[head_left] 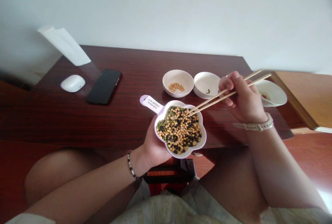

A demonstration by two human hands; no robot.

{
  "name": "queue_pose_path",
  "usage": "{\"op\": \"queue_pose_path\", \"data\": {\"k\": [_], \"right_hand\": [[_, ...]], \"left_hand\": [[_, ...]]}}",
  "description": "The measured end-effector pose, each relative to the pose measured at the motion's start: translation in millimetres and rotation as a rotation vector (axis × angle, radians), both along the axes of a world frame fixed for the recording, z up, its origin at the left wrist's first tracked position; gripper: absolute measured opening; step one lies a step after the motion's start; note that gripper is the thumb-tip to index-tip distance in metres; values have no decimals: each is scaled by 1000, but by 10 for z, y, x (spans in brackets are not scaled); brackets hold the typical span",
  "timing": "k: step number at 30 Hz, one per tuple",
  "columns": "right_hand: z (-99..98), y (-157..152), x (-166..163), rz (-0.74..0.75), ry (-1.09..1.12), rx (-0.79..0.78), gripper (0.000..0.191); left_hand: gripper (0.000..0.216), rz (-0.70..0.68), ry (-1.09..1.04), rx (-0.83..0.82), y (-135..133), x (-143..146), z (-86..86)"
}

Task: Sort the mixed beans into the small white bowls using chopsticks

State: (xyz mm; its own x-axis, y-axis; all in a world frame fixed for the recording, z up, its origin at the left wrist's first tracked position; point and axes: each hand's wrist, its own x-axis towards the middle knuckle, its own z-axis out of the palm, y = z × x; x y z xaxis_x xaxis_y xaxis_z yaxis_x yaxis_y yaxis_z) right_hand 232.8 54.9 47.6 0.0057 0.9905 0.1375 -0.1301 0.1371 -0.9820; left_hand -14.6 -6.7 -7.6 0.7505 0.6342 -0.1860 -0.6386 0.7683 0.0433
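1. A folded white paper [64,45] is seen at the far left, leaning from the wall onto the dark wooden table [124,120].
2. A white mouse [73,83] is laid just beside it, and a black phone [104,86] is laid flat to its right.
3. The left hand [153,146] is cupped under a flower-shaped bowl [181,129], which is gripped from below at the table's near edge; a beaded bracelet [132,166] is worn on that wrist.
4. The bowl is filled with mixed beans [179,129], yellow, green and black, and a labelled handle [151,103] is pointed away to the upper left.
5. Behind it, a small white bowl [178,83] with a few yellow beans is set, touching or nearly touching a second white bowl [207,84] with a few dark bits.
6. A pair of chopsticks [228,92] is clasped in the right hand [241,98], with the tips lowered onto the beans at the bowl's far rim; whether a bean is pinched cannot be told.
7. A pale watch [255,126] is worn on the right wrist.
8. A third white bowl [272,92] is partly hidden behind the right hand, at the table's right edge.
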Motion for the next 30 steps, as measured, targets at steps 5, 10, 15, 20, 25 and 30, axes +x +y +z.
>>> {"op": "queue_pose_path", "data": {"k": [5, 10, 15, 20, 25, 30], "right_hand": [[8, -26, -50, 10, -62, -82, 55], [16, -28, -13, 20, -75, -64, 53], [10, 0, 70, 42, -50, -30, 48], [9, -3, 86, 31, -82, -22, 48], [9, -25, 63, -2, -93, -52, 51], [-23, 1, 105, 45, -61, -26, 45]], "left_hand": [[57, 4, 28, -18, -10, 8, -5], [59, 4, 14, -18, -12, 2, -8], [59, -17, -9, -1, -5, -8, -14], [59, -22, -36, 10, 1, -15, -31], [59, -37, -63, 29, 5, -11, -8], [60, -11, -14, 15, -3, -4, -10]]}}
